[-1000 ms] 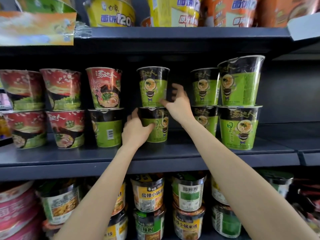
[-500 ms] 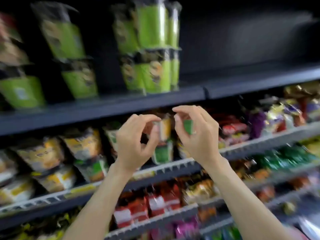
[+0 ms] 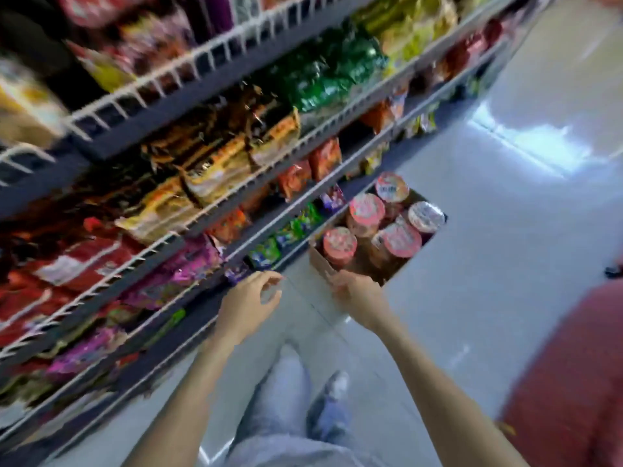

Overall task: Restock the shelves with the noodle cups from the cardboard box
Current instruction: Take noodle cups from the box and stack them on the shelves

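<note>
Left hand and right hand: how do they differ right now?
The left hand hangs over bare floor beside the lowest shelf; the right hand is at the near corner of the cardboard box. Contact with the box is too blurred to tell. Both have loosely curled fingers and hold no noodle cups.
</note>
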The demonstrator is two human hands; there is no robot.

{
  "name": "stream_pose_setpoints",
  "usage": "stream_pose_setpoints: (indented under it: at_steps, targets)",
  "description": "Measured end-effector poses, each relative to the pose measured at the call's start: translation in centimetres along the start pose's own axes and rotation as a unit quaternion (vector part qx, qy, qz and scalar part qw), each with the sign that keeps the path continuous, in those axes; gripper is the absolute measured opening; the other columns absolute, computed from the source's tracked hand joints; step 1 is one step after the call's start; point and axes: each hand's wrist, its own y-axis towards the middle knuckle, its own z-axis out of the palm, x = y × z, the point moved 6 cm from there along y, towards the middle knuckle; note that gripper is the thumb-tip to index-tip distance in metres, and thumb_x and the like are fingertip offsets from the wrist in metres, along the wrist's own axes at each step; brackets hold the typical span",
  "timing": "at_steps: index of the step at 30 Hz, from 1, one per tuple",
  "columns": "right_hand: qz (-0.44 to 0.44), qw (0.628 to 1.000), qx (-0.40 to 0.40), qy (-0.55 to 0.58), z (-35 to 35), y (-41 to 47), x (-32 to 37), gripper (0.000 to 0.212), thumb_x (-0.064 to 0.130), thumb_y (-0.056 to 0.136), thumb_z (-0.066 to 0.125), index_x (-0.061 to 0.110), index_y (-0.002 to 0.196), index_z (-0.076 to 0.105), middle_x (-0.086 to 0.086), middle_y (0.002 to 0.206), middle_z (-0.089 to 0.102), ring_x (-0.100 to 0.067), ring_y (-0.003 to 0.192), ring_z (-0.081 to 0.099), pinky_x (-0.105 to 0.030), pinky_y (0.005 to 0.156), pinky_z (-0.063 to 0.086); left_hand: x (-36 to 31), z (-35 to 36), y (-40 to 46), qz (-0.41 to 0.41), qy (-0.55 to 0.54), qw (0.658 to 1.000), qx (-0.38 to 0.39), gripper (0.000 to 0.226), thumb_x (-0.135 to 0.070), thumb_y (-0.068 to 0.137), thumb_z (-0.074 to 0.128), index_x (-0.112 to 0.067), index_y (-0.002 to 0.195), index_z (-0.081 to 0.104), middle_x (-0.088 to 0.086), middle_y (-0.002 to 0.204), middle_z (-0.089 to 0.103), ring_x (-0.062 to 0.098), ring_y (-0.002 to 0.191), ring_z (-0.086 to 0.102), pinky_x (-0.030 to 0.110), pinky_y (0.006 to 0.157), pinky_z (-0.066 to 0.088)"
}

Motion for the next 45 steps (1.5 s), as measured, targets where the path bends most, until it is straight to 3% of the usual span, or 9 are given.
stream_pose_setpoints:
  at_steps: [12,20,26,30,33,36,39,42,45]
  targets:
    - [0.163,0.985,-0.015,-0.062,-1.2,11.6,-21.4,0.035,0.018,0.090,0.051,0.016,0.126,0.054,-0.007,0.119,0.062,-0.030,0.111,0.055,-0.039,0.082,0.048,2.6,19.6,19.7,-0.119,-0.006,0.966,0.228,0.022,-0.015,0.088,0.061,-0.014,0.109,0.065,0.006,0.101,0.071,0.024,0.096,0.066,0.037,0.085,0.051]
    - [0.201,0.977,-0.067,0.007,-0.3,23.2,-32.4,0.046,0.025,0.087,0.063,0.008,0.128,0.051,-0.013,0.124,0.056,-0.034,0.110,0.049,-0.039,0.088,0.042,1.0,29.6,33.2,-0.165,-0.078,0.967,0.180,0.014,-0.024,0.086,0.058,-0.032,0.098,0.058,-0.006,0.091,0.068,0.015,0.087,0.065,0.034,0.081,0.052]
    - [0.215,0.974,-0.049,-0.045,4.3,32.9,-42.3,0.080,0.043,0.078,0.071,0.005,0.140,0.037,-0.019,0.142,0.039,-0.038,0.126,0.039,-0.047,0.102,0.037,4.5,40.5,40.4,-0.159,0.002,0.954,0.253,0.052,-0.041,0.088,0.060,-0.022,0.133,0.045,-0.003,0.114,0.064,0.018,0.106,0.060,0.038,0.095,0.046]
    - [0.350,0.934,-0.065,-0.032,6.7,35.8,-48.5,0.096,0.060,0.069,0.072,0.004,0.137,0.034,-0.018,0.135,0.044,-0.039,0.123,0.041,-0.048,0.099,0.034,8.1,46.7,44.1,-0.261,-0.073,0.943,0.192,0.073,-0.049,0.087,0.059,-0.018,0.146,0.028,0.003,0.132,0.056,0.021,0.117,0.054,0.040,0.100,0.043]
    - [0.423,0.904,-0.054,-0.015,8.2,36.2,-51.9,0.092,0.069,0.064,0.069,0.005,0.126,0.047,-0.022,0.129,0.046,-0.040,0.122,0.039,-0.048,0.098,0.033,9.6,49.8,46.1,-0.366,-0.183,0.902,0.136,0.090,-0.056,0.085,0.058,-0.019,0.151,0.008,0.008,0.151,0.033,0.024,0.125,0.047,0.045,0.106,0.039]
    - [0.357,0.929,-0.098,0.020,8.8,36.8,-52.8,0.074,0.058,0.068,0.075,0.004,0.115,0.055,-0.021,0.123,0.048,-0.040,0.116,0.041,-0.044,0.095,0.035,9.1,51.7,47.6,-0.418,-0.332,0.842,0.082,0.096,-0.046,0.087,0.060,-0.021,0.151,-0.008,0.008,0.156,0.019,0.028,0.126,0.049,0.042,0.097,0.049]
    - [0.286,0.944,-0.121,0.108,9.4,37.0,-51.9,0.063,0.041,0.076,0.075,0.005,0.120,0.049,-0.016,0.120,0.049,-0.034,0.109,0.049,-0.036,0.078,0.039,8.1,52.5,48.4,-0.423,-0.422,0.802,0.024,0.103,-0.030,0.087,0.065,-0.024,0.148,-0.018,0.003,0.144,0.034,0.024,0.120,0.051,0.034,0.082,0.056]
    - [0.253,0.944,-0.101,0.185,10.2,37.2,-51.0,0.056,0.035,0.083,0.070,0.008,0.123,0.039,-0.009,0.122,0.050,-0.027,0.107,0.052,-0.029,0.073,0.036,7.6,53.1,48.4,-0.428,-0.468,0.773,-0.012,0.101,-0.020,0.088,0.066,-0.026,0.149,-0.015,0.000,0.131,0.040,0.015,0.111,0.052,0.030,0.076,0.057]
    - [0.241,0.933,-0.077,0.257,10.3,38.2,-50.7,0.052,0.026,0.086,0.068,0.012,0.122,0.032,-0.003,0.110,0.056,-0.031,0.100,0.059,-0.040,0.077,0.048,7.6,52.9,48.3,-0.419,-0.470,0.777,-0.012,0.098,-0.018,0.088,0.066,-0.027,0.150,-0.009,0.002,0.136,0.042,0.014,0.113,0.051,0.027,0.075,0.056]
